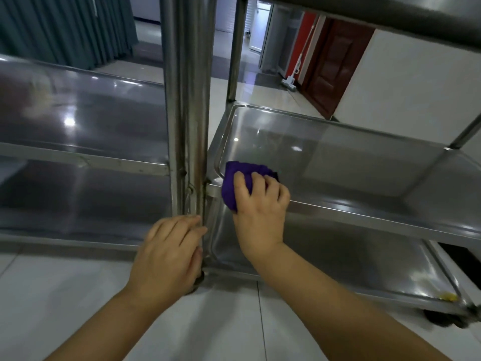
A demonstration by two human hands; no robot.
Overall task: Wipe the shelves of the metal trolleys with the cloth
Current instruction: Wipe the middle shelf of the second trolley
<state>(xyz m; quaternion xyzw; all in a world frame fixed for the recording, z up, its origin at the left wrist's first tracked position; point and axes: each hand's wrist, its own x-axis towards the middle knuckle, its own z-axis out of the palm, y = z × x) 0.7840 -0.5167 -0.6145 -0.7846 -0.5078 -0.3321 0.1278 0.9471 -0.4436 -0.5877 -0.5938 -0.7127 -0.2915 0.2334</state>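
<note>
Two steel trolleys stand side by side, the left trolley (83, 155) and the right trolley (364, 212). My right hand (260, 212) grips a bunched purple cloth (234, 178) and presses it on the near left corner of the right trolley's middle shelf (338, 162). My left hand (169, 254) holds the right trolley's near left upright post (200, 152), low down beside the bottom shelf (338, 256), fingers curled round the post.
A top shelf edge (390, 14) hangs overhead at the upper right. A yellow scrap (447, 297) lies in the bottom shelf's near right corner. A caster wheel (442, 319) sits below it. Behind are a dark red door (335, 63), a mop (291, 82) and teal curtains (65, 27). White floor tiles lie in front.
</note>
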